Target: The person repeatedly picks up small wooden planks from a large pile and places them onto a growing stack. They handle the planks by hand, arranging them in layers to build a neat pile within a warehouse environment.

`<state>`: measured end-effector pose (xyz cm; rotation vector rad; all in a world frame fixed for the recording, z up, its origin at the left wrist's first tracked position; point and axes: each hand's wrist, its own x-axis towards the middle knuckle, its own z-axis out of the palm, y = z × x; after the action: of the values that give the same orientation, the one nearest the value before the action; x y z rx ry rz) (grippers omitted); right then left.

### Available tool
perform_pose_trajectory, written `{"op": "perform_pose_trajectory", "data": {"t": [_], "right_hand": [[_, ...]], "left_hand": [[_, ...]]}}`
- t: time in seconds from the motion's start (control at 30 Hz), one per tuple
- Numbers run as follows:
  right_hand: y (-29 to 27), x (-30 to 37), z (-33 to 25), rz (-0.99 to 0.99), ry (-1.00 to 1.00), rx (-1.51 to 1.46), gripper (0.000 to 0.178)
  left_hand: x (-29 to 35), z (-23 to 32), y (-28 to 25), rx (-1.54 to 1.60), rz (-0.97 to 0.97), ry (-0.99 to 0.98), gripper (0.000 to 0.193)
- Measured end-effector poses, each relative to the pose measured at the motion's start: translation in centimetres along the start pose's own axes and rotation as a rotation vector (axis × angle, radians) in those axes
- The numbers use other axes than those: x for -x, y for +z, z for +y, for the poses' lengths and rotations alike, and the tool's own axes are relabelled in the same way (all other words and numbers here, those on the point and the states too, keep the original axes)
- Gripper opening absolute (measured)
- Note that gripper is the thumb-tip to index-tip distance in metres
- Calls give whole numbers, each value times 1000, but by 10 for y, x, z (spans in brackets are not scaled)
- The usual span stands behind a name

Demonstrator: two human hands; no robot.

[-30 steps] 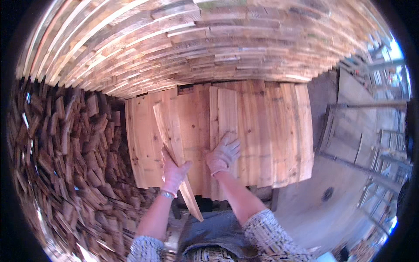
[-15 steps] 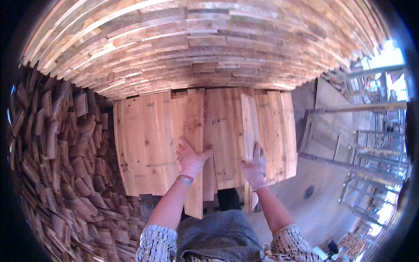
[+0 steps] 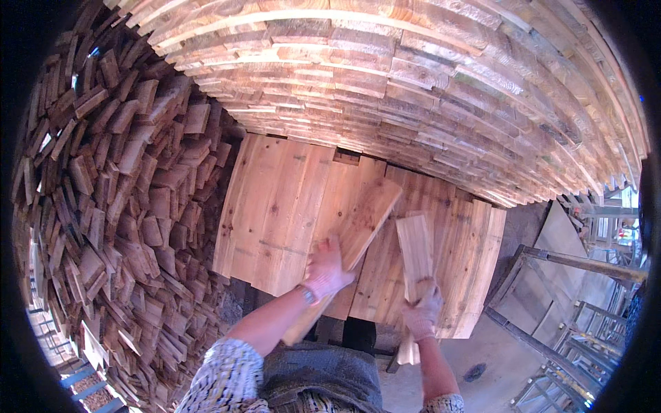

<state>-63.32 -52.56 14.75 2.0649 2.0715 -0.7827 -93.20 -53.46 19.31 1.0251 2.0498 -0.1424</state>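
My left hand (image 3: pixel 327 270), in a pale glove, grips a wide wooden board (image 3: pixel 372 219) by its lower half. That board slants, its far end pointing up and to the right, its near end sticking out toward my apron. My right hand (image 3: pixel 422 310), gloved too, is closed round a narrower board (image 3: pixel 414 242) that points away from me with a slight tilt. Both boards lie over a layer of planks (image 3: pixel 272 199) set side by side in front of me. The undersides of both held boards are hidden.
A tall stack of boards (image 3: pixel 330 82) rises right behind the plank layer. On the left is a large loose heap of short wood pieces (image 3: pixel 158 206). A metal frame (image 3: pixel 585 265) stands on the concrete floor (image 3: pixel 475 358) at the right.
The left board has swung from nearly straight to a slant, far end rightward. The right board has been drawn nearer to me and tilted. My view has turned toward the heap on the left.
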Motion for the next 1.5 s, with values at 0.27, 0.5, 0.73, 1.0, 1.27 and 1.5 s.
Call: {"op": "perform_pose_trajectory", "data": {"t": [0.27, 0.5, 0.73, 1.0, 1.27, 1.5], "right_hand": [[-20, -1, 86, -217, -35, 283, 106], [-2, -2, 113, -176, -112, 275, 116], [0, -5, 109, -177, 0, 356, 119], [-27, -27, 108, -225, -56, 155, 109], [-55, -122, 64, -38, -280, 423, 102], [-50, -164, 21, -201, -214, 502, 93]], "left_hand": [[5, -100, 16, -480, 168, 512, 102], [-62, -56, -105, -188, 196, 387, 73], [-29, -128, 0, -633, 137, 570, 104], [-88, -119, -56, -582, 198, 580, 59], [-232, -108, -132, -605, 550, 446, 68], [-296, -90, -81, -643, 363, 178, 57]]}}
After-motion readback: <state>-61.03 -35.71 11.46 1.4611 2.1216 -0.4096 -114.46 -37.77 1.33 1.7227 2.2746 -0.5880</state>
